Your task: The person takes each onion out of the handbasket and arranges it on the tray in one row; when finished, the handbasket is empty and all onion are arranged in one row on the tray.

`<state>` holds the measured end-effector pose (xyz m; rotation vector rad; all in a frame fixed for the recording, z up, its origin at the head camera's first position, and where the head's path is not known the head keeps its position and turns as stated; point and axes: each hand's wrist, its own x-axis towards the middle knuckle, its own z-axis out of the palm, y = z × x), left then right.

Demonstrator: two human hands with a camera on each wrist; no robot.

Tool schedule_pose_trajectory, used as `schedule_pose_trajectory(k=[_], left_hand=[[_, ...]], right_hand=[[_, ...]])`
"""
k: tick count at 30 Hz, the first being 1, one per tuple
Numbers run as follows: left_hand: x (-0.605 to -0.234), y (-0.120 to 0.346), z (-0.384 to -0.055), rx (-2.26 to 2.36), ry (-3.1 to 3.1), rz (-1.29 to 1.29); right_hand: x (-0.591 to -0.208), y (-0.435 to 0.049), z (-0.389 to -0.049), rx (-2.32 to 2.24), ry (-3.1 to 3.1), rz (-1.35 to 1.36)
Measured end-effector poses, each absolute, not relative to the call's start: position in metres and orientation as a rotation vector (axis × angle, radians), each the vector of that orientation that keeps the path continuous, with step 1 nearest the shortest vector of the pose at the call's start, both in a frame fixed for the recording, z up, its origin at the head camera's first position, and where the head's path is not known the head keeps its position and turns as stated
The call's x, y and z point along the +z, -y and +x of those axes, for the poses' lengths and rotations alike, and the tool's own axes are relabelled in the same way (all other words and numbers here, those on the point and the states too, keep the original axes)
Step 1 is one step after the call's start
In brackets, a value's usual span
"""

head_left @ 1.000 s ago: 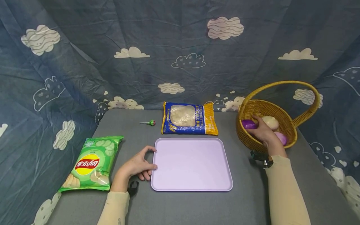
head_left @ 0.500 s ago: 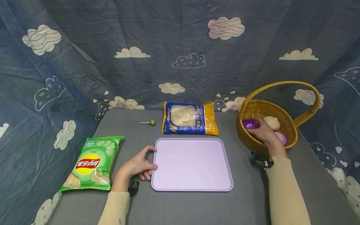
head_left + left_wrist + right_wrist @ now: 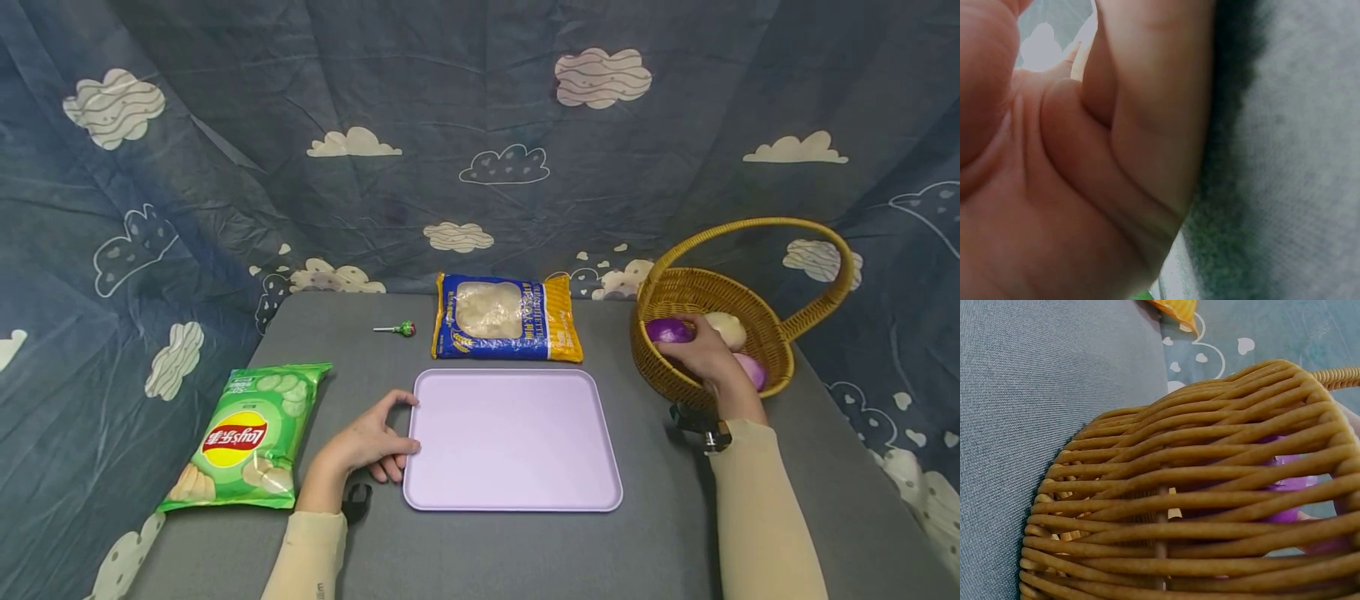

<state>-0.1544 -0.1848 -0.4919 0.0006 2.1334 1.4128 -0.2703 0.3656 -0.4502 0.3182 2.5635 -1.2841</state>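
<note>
My right hand (image 3: 705, 347) reaches into a brown wicker basket (image 3: 651, 375), its thumb and fingers round a glossy dark purple onion-like ball (image 3: 669, 331). A cream rounded thing (image 3: 726, 329) and a light purple one (image 3: 752, 370) lie beside that hand in the basket. In the right wrist view, the woven wall (image 3: 1197, 500) covers most of the hand, with the purple ball showing through the gaps. My left hand (image 3: 369, 435) has its index finger and thumb spread against the left rim of a lilac tray (image 3: 513, 442). Its other fingers curl below, close to the table.
A green chip bag (image 3: 243, 437) lies left of the left arm. Behind the tray are a blue and yellow pasta bag (image 3: 504, 318) and a small lollipop (image 3: 405, 328). The basket's tall handle (image 3: 750, 222) arches over its opening. A cloud-patterned cloth (image 3: 420, 92) hangs behind the table.
The dark purple ball has shifted slightly to the right within the basket as the right hand's fingers draw in round it. The left hand and the tray stay where they were.
</note>
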Motion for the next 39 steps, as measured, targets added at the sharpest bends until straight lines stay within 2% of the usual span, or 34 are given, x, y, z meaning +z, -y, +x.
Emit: schedule_pose_trajectory(k=[12,25,32,39], left_hand=[[-0.493,0.185,-0.154,1.416,-2.132,0.003],[-0.493,0.186,-0.154,1.426,-2.124,0.017],[-0.492,0.187,-0.154,1.427,-2.119,0.015],[-0.492,0.186,-0.154,1.422,-2.126,0.011]], right_hand=[[-0.449,-0.361,-0.265,-1.385,-2.645,0.377],[-0.42,-0.349,-0.241,-1.414,-2.703,0.346],[-0.392,-0.315,-0.217,-1.411,-2.755,0.15],[-0.387,-0.254,-0.204,-1.478,-2.766,-0.069]])
